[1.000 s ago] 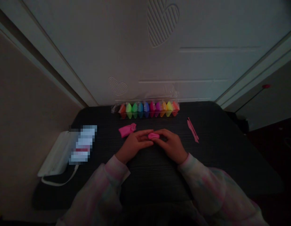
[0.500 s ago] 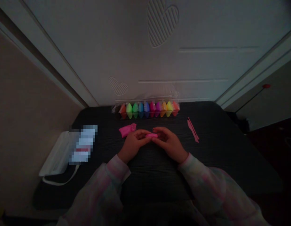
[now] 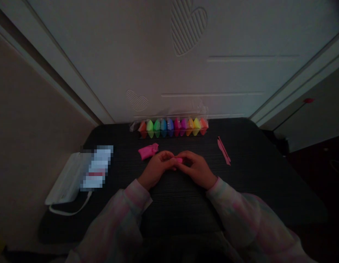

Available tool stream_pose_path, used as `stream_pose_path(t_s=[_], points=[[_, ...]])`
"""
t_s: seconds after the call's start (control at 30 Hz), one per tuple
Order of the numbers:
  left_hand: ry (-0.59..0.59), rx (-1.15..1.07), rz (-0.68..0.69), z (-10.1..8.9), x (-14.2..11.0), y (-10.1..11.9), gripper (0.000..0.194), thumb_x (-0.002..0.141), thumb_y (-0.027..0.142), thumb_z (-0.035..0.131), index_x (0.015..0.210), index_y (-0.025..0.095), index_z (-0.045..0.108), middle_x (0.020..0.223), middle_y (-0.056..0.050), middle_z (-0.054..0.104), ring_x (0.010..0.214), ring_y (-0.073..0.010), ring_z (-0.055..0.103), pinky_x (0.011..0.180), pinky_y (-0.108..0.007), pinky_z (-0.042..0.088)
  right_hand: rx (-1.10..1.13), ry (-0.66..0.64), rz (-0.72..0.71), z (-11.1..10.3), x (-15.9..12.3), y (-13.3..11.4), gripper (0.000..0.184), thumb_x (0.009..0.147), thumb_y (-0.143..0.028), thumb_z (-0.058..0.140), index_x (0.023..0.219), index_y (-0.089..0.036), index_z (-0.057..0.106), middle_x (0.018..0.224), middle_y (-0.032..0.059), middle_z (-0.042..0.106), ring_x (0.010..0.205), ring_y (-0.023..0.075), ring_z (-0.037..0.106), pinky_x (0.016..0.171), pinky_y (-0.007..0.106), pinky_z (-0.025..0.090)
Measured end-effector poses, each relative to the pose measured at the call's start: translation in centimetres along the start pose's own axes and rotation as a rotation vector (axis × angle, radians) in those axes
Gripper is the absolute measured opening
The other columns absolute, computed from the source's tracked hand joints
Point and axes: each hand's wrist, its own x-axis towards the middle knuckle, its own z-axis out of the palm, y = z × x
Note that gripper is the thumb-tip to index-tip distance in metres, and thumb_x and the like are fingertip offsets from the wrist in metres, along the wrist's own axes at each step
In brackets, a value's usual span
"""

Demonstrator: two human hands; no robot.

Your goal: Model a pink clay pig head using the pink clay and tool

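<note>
Between my two hands is a small lump of pink modelling clay, partly covered by the fingers. My left hand pinches it from the left, thumb across its near side. From the other side my right hand grips it with thumb and fingers. Just beyond my left hand lies a pink clay packet with a crumpled end. Slim pink modelling tools rest on the dark table to the right of my right hand.
A clear plastic package with several coloured clay pieces lines the back of the black table, against a white door. At the left, a phone with a blurred screen leans by a white case with a white cable.
The pink clay has turned between my fingers, looking like a flat edge-on disc half a second ago. My fingers have closed in and now hide more of it.
</note>
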Motion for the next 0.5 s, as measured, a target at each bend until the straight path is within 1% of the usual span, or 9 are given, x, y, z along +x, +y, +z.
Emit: stream_pose_path(t_s=[0.1, 0.2, 0.27, 0.33, 0.4, 0.47, 0.5], points=[[0.005, -0.019, -0.067, 0.17, -0.04, 0.1, 0.02, 0.057, 0.017, 0.071, 0.069, 0.013, 0.055, 0.065, 0.002, 0.059, 0.061, -0.0063, 0.054, 0.058, -0.019, 0.041, 0.023, -0.022, 0.026, 0.07, -0.03, 0.01, 0.011, 0.071, -0.024, 0.059, 0.08, -0.018, 0.059, 0.074, 0.0012, 0.059, 0.068, 0.0126, 0.055, 0.062, 0.025, 0.044], [0.012, -0.068, -0.117, 0.17, -0.07, 0.1, 0.019, 0.056, 0.017, 0.071, 0.066, 0.012, 0.055, 0.063, 0.003, 0.058, 0.057, -0.0056, 0.053, 0.055, -0.018, 0.04, 0.158, -0.04, 0.144, 0.17, 0.02, 0.03, 0.013, 0.067, -0.022, 0.061, 0.078, -0.017, 0.058, 0.071, -0.0006, 0.058, 0.065, 0.011, 0.054, 0.06, 0.024, 0.043], [-0.007, -0.088, -0.125, 0.11, -0.06, 0.09, 0.019, 0.056, 0.016, 0.07, 0.066, 0.012, 0.055, 0.062, 0.003, 0.058, 0.054, -0.0052, 0.052, 0.052, -0.018, 0.039, 0.277, -0.051, 0.234, 0.24, 0.13, 0.12, 0.012, 0.065, -0.02, 0.061, 0.076, -0.016, 0.057, 0.067, -0.0023, 0.056, 0.06, 0.0094, 0.052, 0.058, 0.023, 0.042], [-0.036, -0.05, -0.101, 0.05, -0.06, 0.12, 0.017, 0.057, 0.016, 0.068, 0.066, 0.012, 0.054, 0.059, 0.003, 0.057, 0.05, -0.0047, 0.05, 0.049, -0.018, 0.037, 0.407, -0.083, 0.313, 0.25, 0.28, 0.22, 0.01, 0.065, -0.02, 0.06, 0.073, -0.016, 0.055, 0.061, -0.0037, 0.055, 0.054, 0.008, 0.05, 0.054, 0.022, 0.04], [-0.057, 0.05, -0.048, 0.03, -0.07, 0.21, 0.015, 0.06, 0.017, 0.066, 0.065, 0.012, 0.053, 0.055, 0.004, 0.055, 0.047, -0.0045, 0.048, 0.048, -0.018, 0.035, 0.546, -0.109, 0.371, 0.13, 0.42, 0.24, 0.01, 0.064, -0.021, 0.06, 0.07, -0.016, 0.055, 0.056, -0.0048, 0.052, 0.048, 0.0069, 0.046, 0.049, 0.021, 0.037], [-0.066, 0.169, 0.011, 0.01, -0.09, 0.31, 0.013, 0.063, 0.017, 0.063, 0.065, 0.013, 0.052, 0.053, 0.005, 0.054, 0.046, -0.0046, 0.046, 0.047, -0.019, 0.034, 0.685, -0.109, 0.398, -0.22, 0.48, 0.08, 0.012, 0.063, -0.024, 0.061, 0.07, -0.017, 0.054, 0.057, -0.0045, 0.051, 0.047, 0.0066, 0.044, 0.048, 0.021, 0.036], [-0.065, 0.217, 0.033, -0.01, -0.08, 0.33, 0.011, 0.065, 0.018, 0.062, 0.066, 0.013, 0.051, 0.053, 0.005, 0.054, 0.046, -0.0047, 0.046, 0.048, -0.019, 0.034, 0.743, -0.089, 0.4, -0.51, 0.49, -0.06, 0.013, 0.063, -0.025, 0.061, 0.07, -0.017, 0.053, 0.059, -0.0039, 0.051, 0.048, 0.0068, 0.044, 0.047, 0.021, 0.036]])
